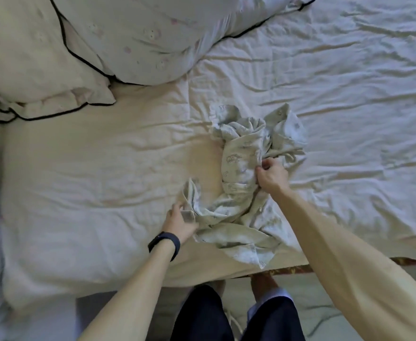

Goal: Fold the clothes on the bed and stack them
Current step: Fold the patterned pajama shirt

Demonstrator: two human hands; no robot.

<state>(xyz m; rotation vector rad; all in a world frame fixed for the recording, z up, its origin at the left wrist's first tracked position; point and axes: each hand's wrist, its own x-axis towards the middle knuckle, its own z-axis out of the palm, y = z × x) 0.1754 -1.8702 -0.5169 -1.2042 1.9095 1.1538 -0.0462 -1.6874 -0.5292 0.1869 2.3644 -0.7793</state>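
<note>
A crumpled pale printed garment (241, 173) lies in a heap on the white bed sheet (103, 173), near the bed's front edge, with one end hanging over that edge. My left hand (181, 221), with a dark band on its wrist, pinches the garment's lower left corner. My right hand (272, 175) grips a bunched fold at the middle right of the garment. Small buttons show at the garment's top right.
Two pillows with dark piping lie at the back left: a cream one (37, 65) and a faintly patterned white one (148, 33). Wrinkled sheet spreads to the right. The bed's front edge (226, 276) runs just above my legs and the floor.
</note>
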